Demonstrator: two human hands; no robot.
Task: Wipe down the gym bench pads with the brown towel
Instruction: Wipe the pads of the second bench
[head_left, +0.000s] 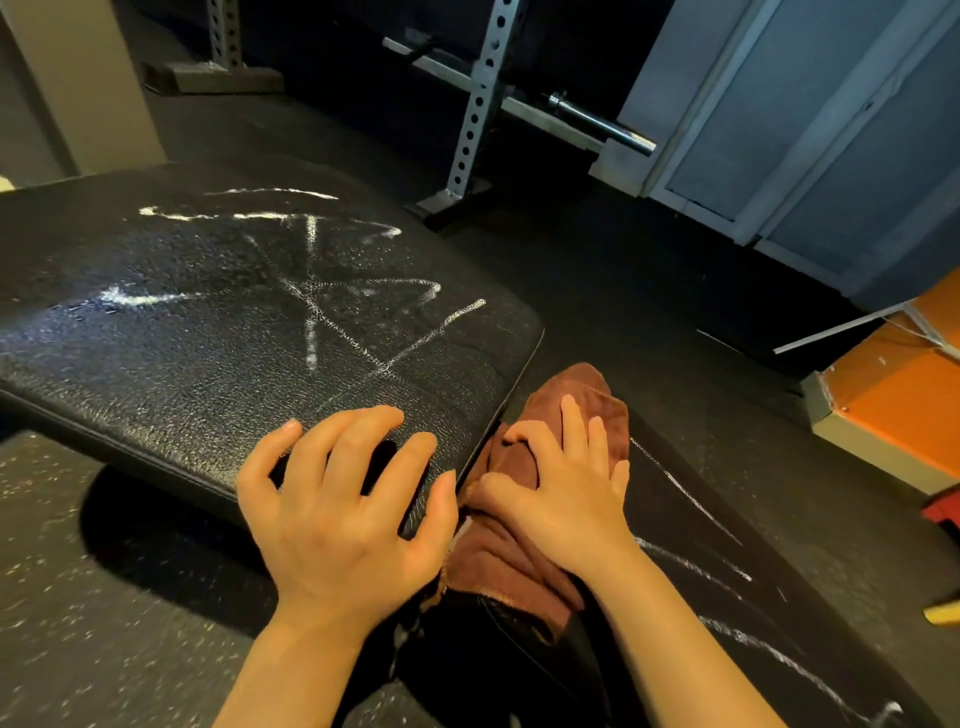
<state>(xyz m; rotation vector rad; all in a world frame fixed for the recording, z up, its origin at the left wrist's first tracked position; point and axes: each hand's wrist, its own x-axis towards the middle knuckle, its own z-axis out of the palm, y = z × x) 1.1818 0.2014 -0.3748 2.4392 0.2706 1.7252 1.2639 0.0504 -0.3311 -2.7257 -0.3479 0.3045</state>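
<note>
1. The larger bench pad (223, 312), black and grained, fills the left half of the view; white chalky streaks (311, 291) cross its top in several lines, and a fine pale film lies over much of its surface.
2. The left hand (343, 514) rests on that pad's near right corner, fingers spread and bent, fingertips pressing the vinyl, the thumb lying along the pad's right edge. It grips nothing.
3. The brown towel (524, 525) lies bunched in the gap between the larger pad and the second bench pad (737, 582), which runs off toward the lower right. One end of the towel pokes out past the fingers toward the far side, and the other end trails down under the wrist.
4. The right hand (566, 493) lies on top of the towel, just beside the left hand; the forefinger and thumb curl into the cloth and pinch up a fold, while the other fingers lie straighter over it.
5. The second pad also carries white streaks along its top.
6. No container shows in the view.
7. Beyond the pads, on the dark speckled floor (104, 597), stands a perforated steel rack upright (478, 98) with a barbell end (602, 122) jutting right. An orange block (904, 384) sits at the right edge.
</note>
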